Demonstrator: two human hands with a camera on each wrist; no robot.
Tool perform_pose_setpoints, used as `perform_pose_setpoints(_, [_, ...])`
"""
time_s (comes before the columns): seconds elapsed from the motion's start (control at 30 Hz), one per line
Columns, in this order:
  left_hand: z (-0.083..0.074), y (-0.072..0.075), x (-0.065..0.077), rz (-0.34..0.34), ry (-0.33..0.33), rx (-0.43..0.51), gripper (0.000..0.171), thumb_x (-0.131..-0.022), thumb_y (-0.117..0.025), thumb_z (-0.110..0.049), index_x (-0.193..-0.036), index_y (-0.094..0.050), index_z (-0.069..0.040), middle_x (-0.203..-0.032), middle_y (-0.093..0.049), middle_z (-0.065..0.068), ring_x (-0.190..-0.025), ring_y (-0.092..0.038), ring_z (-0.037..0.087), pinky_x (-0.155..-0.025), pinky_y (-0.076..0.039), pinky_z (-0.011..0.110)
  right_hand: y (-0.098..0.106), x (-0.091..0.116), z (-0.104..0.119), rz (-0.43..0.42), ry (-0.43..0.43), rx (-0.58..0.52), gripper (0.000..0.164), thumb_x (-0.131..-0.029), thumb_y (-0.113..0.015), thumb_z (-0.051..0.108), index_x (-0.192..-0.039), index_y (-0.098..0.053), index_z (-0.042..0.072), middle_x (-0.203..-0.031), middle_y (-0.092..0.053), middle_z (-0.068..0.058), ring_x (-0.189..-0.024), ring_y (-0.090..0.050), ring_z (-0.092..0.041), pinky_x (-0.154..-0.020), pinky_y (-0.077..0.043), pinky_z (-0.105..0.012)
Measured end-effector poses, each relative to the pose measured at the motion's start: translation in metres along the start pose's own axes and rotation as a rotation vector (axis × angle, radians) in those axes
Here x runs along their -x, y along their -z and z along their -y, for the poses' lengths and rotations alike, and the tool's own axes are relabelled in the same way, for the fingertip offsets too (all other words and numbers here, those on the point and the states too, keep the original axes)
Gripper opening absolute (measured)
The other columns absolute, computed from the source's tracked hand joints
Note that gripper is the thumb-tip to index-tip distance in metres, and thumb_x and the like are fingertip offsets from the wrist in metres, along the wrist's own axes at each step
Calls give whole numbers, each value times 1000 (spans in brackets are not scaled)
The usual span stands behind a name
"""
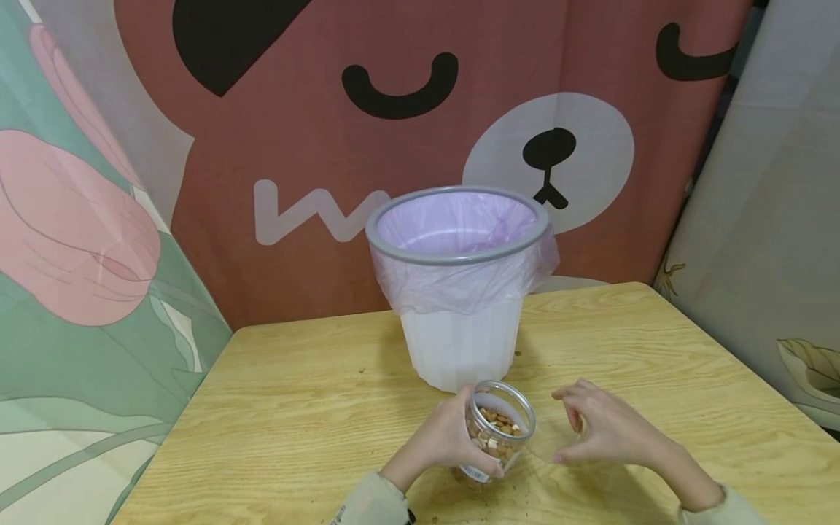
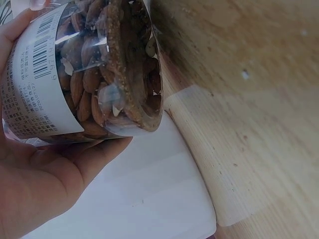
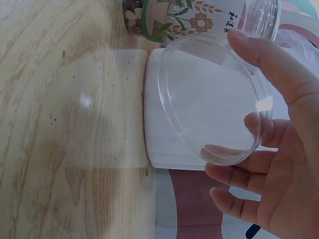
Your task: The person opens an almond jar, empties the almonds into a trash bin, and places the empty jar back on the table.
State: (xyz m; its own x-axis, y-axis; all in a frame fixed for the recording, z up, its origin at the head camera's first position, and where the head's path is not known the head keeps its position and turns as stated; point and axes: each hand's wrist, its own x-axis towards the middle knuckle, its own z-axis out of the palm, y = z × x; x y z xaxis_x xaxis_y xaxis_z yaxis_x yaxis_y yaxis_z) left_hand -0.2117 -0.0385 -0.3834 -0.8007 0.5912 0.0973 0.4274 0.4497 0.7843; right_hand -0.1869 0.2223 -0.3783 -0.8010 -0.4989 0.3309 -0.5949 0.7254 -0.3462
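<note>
My left hand (image 1: 441, 436) grips a clear plastic jar (image 1: 494, 450) round its side, tilted, its uncovered mouth towards the upper right. Inside are almonds (image 1: 496, 421) with pale bits among them. A white barcode label (image 2: 37, 74) faces the left wrist camera, while a flower-printed label (image 3: 192, 20) shows from the right. Just right of the jar, my right hand (image 1: 610, 430) holds a round transparent lid (image 3: 212, 99) by its edge, between thumb and fingers. The lid is held apart from the jar's mouth and shows only faintly in the head view.
Behind the jar stands a white bin (image 1: 459, 354) with a grey rim, lined with a translucent purple bag (image 1: 453, 281). Small dark crumbs lie on the wooden table (image 1: 295, 408). Printed curtains (image 1: 295, 131) hang behind and beside the table.
</note>
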Motion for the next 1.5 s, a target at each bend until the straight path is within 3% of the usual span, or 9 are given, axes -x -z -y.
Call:
perform_pose_setpoints(0.17, [0,0,0,-2,0,0,84,-50,-87,-31,-119,-42,-15,-99,-52,-9,-87,-52,5,-75,-44,23,0,2,-1,23,16,-31,44,-61,-76,42,-58,-38,21,-108,-57,-20,-95,-52,-35,-56,-38,-25])
perform_pose_setpoints(0.27, [0,0,0,-1,2,5,84,-50,-87,-31,-119,-42,-14,-99,-52,-9,-87,-52,5,-75,-44,23,0,2,0,33,11,-42,42,-61,-77,37,-57,-39,20,-109,-56,-21,-99,-50,-42,-65,-46,-38])
perform_pose_setpoints(0.37, [0,-1,0,0,4,7,83,-50,-87,-31,-118,-43,-14,-99,-52,-9,-87,-52,5,-75,-44,23,0,3,1,44,-9,-60,41,-61,-77,33,-55,-39,20,-111,-55,-24,-102,-46,-49,-75,-42,-56])
perform_pose_setpoints(0.57, [2,-1,0,-2,6,1,82,-50,-87,-32,-116,-43,-14,-98,-52,-9,-86,-52,5,-74,-44,23,-4,4,-1,58,-18,-35,40,-59,-77,30,-49,-39,22,-111,-54,-25,-97,-52,-34,-60,-43,-27])
perform_pose_setpoints(0.67, [2,-1,0,0,7,3,81,-50,-87,-32,-116,-44,-14,-97,-52,-9,-86,-52,5,-73,-44,23,-5,5,-1,64,-10,-21,41,-58,-77,31,-47,-39,23,-111,-55,-26,-91,-52,-27,-56,-39,-22])
perform_pose_setpoints(0.8, [1,-1,0,1,10,2,80,-50,-87,-32,-116,-44,-14,-97,-52,-9,-86,-52,5,-73,-44,23,-6,5,-2,85,0,-21,40,-58,-77,30,-45,-40,23,-112,-53,-28,-90,-52,-28,-58,-41,-24])
perform_pose_setpoints(1.13, [2,-1,-1,9,7,7,81,-50,-87,-32,-117,-43,-14,-99,-52,-10,-87,-52,5,-75,-44,23,-8,10,-4,158,-32,-89,38,-60,-77,23,-46,-42,22,-116,-49,-32,-105,-44,-49,-75,-44,-51])
perform_pose_setpoints(1.37, [2,0,-1,5,5,6,81,-50,-87,-31,-116,-43,-15,-98,-52,-10,-87,-52,5,-75,-44,24,-11,11,-8,171,-13,-93,39,-61,-77,27,-47,-42,21,-115,-50,-31,-104,-47,-42,-66,-45,-36])
perform_pose_setpoints(1.5, [1,0,0,5,4,5,81,-50,-87,-31,-117,-43,-14,-99,-52,-10,-87,-52,5,-75,-44,24,-12,12,-9,174,-11,-100,39,-61,-77,29,-46,-42,21,-114,-50,-31,-103,-47,-45,-71,-46,-44])
